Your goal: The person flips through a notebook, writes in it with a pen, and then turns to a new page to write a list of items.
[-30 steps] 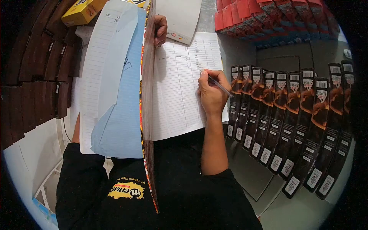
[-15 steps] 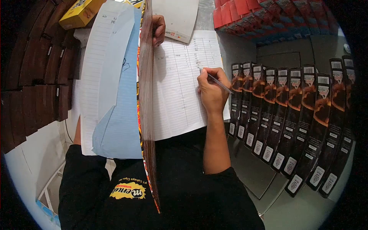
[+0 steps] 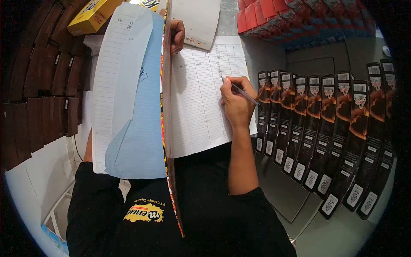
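My right hand (image 3: 238,100) is closed around a thin clear pen (image 3: 245,92), its tip on the right part of a lined notebook page (image 3: 195,115) with handwritten columns. At the page's upper left, my left hand (image 3: 177,37) has curled fingers, partly hidden behind an upright patterned strip (image 3: 168,107) that hangs close to the camera. Whether those fingers hold something I cannot make out. Left of the strip lie a white lined sheet (image 3: 107,85) and a light blue sheet (image 3: 143,141).
Dark boxes with orange pictures (image 3: 332,103) stand in a row at right. Red packets (image 3: 274,15) fill the upper right. Brown boxes (image 3: 38,107) are stacked at left, near a yellow box (image 3: 92,17). A pale folder (image 3: 199,21) lies beyond the notebook.
The strip and the blue sheet have shifted slightly right in view. My right hand and the pen are almost where they were, with the pen tip slightly lower.
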`<state>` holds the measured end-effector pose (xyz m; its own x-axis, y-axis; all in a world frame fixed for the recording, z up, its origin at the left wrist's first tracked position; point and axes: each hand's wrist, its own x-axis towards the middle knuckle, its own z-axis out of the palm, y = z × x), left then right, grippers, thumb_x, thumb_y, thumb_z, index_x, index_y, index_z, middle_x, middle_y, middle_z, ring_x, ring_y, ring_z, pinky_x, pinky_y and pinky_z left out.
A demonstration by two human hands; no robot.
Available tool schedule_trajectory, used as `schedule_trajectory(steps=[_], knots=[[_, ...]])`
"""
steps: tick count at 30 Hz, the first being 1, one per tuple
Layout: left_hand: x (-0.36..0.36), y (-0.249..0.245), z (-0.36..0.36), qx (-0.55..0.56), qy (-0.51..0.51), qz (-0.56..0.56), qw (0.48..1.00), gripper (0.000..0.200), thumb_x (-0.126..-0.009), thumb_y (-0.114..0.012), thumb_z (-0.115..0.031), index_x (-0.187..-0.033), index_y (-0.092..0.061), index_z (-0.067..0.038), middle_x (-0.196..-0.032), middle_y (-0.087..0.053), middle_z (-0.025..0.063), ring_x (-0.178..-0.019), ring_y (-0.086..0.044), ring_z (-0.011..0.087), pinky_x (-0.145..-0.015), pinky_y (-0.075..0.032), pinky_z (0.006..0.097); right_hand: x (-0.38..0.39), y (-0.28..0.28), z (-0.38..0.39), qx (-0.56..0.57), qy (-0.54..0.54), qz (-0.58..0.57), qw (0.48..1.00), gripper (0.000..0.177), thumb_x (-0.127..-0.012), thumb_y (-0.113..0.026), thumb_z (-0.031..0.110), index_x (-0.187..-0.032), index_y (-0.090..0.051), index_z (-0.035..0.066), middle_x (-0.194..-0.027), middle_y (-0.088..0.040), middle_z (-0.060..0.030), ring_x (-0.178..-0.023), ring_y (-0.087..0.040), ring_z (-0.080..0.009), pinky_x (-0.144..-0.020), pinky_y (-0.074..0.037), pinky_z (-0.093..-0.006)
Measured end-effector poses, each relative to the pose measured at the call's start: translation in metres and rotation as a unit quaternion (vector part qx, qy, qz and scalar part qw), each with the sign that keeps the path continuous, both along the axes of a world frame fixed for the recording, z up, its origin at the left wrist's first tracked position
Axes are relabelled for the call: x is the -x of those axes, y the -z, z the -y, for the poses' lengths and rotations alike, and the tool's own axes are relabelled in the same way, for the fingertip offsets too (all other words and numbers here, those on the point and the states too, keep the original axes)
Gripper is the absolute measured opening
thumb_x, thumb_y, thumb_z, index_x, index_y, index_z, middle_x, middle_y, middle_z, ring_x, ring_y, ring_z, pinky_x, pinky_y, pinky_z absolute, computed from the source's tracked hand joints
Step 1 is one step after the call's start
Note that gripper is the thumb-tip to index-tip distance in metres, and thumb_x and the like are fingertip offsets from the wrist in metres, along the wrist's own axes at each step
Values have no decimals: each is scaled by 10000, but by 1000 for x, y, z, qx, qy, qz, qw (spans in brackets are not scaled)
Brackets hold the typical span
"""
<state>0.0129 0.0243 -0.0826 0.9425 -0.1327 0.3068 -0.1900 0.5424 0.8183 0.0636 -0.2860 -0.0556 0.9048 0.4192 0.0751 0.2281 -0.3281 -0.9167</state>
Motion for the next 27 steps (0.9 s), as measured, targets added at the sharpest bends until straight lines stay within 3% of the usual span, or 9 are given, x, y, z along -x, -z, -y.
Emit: schedule_trajectory(steps=[4,7,10,17,19,20,22,23,27], knots=[[2,-16,4,-55,-6,7,998,749,-1096,-171,-695,-881,-528,-73,-675,-559,54,-600,-526,185,-616,-478,323,5,-7,-1,-40,22,-33,998,147,-967,-757,115,-941,-711,-21,-663,-678,-32,-510,-600,-82,-458,-462,-255],[0,7,-10,-32,-3,7,999,760,-1091,-166,-704,-881,-532,-72,-673,-562,61,-597,-524,191,-609,-475,323,3,-3,0,-42,17,-35,998,147,-971,-754,113,-953,-706,-24,-660,-673,-30,-511,-602,-82,-455,-462,-251],[6,-22,7,-50,-14,-15,999,751,-1096,-173,-695,-883,-536,-73,-671,-568,66,-592,-523,192,-605,-473,324,3,-3,0,-46,14,-28,998,147,-968,-756,112,-957,-704,-25,-662,-672,-29,-511,-602,-82,-452,-458,-252],[-7,22,-20,-58,43,37,997,716,-1107,-211,-665,-921,-554,-65,-718,-607,83,-635,-571,218,-650,-502,345,0,1,1,-76,39,-37,996,138,-968,-753,112,-952,-701,-16,-656,-668,-28,-504,-590,-85,-467,-466,-258],[-18,41,-23,18,89,99,991,647,-1112,-316,-618,-986,-579,-40,-793,-634,86,-707,-607,228,-721,-528,372,-3,3,3,-96,25,-41,994,133,-978,-742,115,-974,-695,-9,-674,-671,-30,-522,-596,-87,-477,-482,-258],[-20,33,-24,3,109,94,990,647,-1112,-316,-618,-986,-579,-40,-793,-634,86,-707,-607,228,-721,-528,372,-4,2,2,-113,43,-43,992,133,-978,-742,115,-974,-695,-9,-674,-671,-30,-522,-596,-87,-477,-482,-258],[-14,18,-24,25,121,56,991,523,-1108,-439,-526,-1061,-588,-26,-856,-643,84,-801,-627,231,-794,-545,402,-6,-1,4,-144,29,-54,988,141,-987,-735,125,-994,-687,-7,-702,-678,-33,-544,-606,-84,-481,-500,-256],[-15,17,-25,1,128,68,989,387,-1097,-520,-409,-1082,-576,-26,-881,-636,84,-846,-632,231,-807,-552,395,-7,-2,6,-142,27,-48,988,152,-995,-729,140,-1012,-677,-2,-740,-684,-36,-582,-625,-83,-486,-516,-251],[-24,25,-31,39,185,90,978,305,-1092,-538,-318,-1096,-566,-14,-924,-624,92,-864,-630,230,-797,-556,385,-11,1,7,-187,46,-52,980,159,-1024,-696,158,-1046,-665,4,-820,-693,-48,-654,-652,-83,-503,-525,-239]])
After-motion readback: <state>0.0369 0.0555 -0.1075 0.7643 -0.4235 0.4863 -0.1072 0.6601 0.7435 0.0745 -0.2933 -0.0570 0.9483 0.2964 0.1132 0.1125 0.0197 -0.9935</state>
